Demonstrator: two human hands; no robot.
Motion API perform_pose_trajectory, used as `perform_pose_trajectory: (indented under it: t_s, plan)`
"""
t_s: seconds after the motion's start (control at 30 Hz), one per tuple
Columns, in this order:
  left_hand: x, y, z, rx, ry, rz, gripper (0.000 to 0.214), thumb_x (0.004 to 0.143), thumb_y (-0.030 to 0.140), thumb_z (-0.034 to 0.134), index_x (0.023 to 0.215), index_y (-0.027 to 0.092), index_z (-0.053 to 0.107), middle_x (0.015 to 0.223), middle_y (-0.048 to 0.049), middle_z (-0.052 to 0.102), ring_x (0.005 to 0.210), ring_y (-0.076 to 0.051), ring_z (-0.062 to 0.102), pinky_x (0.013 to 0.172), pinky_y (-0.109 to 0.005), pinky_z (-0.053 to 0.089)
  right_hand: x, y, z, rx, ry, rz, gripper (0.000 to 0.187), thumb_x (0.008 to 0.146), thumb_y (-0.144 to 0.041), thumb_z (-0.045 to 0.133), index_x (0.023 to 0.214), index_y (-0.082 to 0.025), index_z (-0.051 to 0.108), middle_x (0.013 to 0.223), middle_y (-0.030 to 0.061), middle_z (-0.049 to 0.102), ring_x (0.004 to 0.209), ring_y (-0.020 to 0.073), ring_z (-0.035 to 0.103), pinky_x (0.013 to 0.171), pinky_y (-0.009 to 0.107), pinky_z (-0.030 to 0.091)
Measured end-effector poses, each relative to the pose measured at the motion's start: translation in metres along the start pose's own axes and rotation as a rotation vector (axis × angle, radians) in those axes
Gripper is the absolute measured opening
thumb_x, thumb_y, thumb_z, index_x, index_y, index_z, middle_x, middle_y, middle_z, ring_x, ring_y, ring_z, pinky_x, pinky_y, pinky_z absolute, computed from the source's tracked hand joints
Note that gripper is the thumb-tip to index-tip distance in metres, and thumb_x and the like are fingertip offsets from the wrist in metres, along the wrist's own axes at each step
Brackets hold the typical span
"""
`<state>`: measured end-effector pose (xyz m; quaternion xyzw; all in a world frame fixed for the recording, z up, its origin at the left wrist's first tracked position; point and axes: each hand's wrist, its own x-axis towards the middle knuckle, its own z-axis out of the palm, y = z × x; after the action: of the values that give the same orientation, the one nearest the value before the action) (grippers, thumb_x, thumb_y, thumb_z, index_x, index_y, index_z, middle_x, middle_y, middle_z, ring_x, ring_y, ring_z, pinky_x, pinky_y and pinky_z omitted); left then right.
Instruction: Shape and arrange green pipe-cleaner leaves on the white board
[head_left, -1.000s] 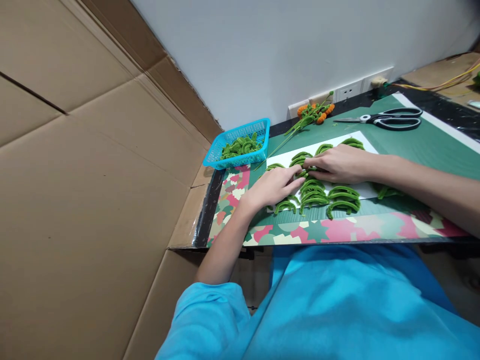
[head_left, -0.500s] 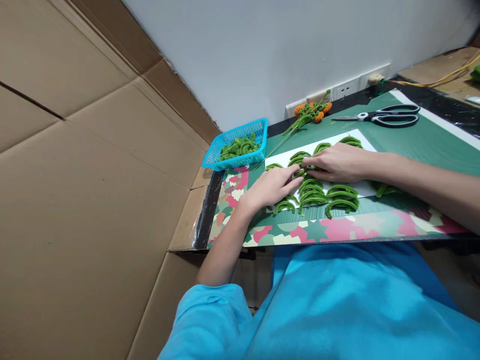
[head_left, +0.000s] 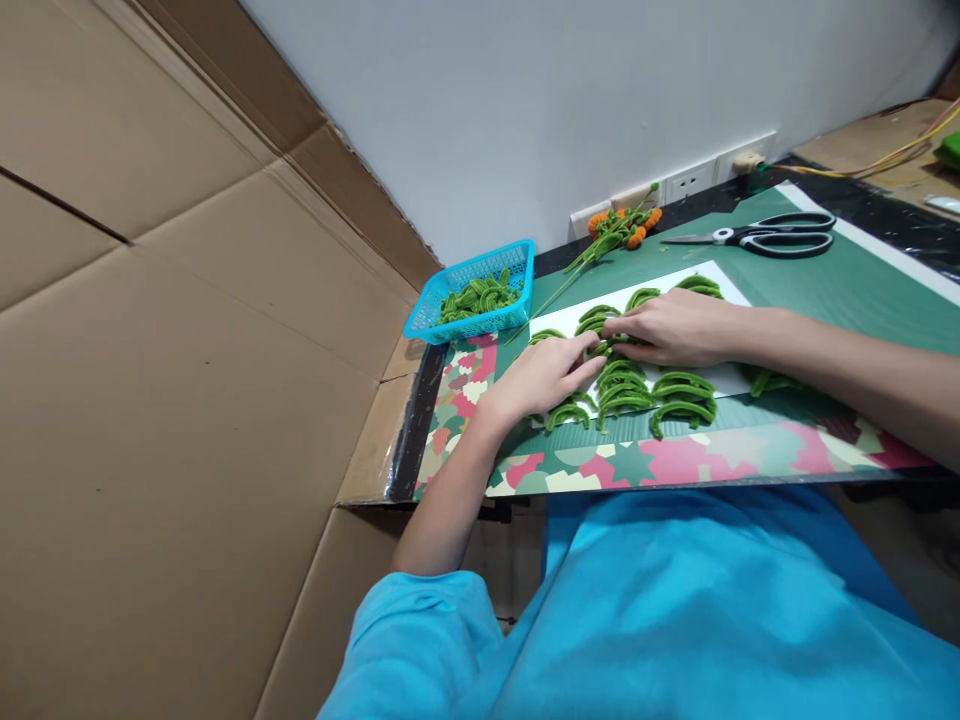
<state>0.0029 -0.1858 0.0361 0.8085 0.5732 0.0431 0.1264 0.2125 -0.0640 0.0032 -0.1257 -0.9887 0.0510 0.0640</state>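
A white sheet [head_left: 729, 380] lies on the green mat, with several rows of curved, fuzzy green chenille stems [head_left: 624, 384] on it. Some of their arcs overlap the sheet's near edge. My left hand [head_left: 546, 372] reaches in from the left, thumb and fingertips closed at one end of a chenille stem in the middle row. From the other side my right hand [head_left: 679, 328] meets it, its fingers bent down and pinched on the same spot. The fingertips nearly touch each other and hide most of the piece between them.
A blue plastic basket [head_left: 466, 330] with more green pieces stands at the left. Orange flowers on green stems [head_left: 616, 230] lie by the wall, with black-handled scissors [head_left: 786, 240] to their right. Cardboard [head_left: 187, 400] walls the left side; a power socket [head_left: 688, 184] is behind.
Both hands stay at the same spot among the chenille stems, with barely any finger movement. The whole view has shifted very slightly.
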Motion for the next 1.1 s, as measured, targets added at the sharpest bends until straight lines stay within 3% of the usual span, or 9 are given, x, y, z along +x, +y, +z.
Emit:
perform_pose_trajectory:
  t_s: [1.1]
  plan:
    - [0.0001,-0.0021,0.0013,-0.006,0.001,0.001,0.028,0.11,0.042,0.044,0.107,0.021,0.062,0.091,-0.0046,0.073,0.082,-0.021,0.066,0.067,-0.03,0.038,0.0003,0.0012,0.0024,0.011,0.014,-0.002,0.027,0.107,-0.036,0.045,0.112,-0.019,0.065,0.084,0.0089,0.073,0.065,0.0196,0.057,0.062,0.031,0.022]
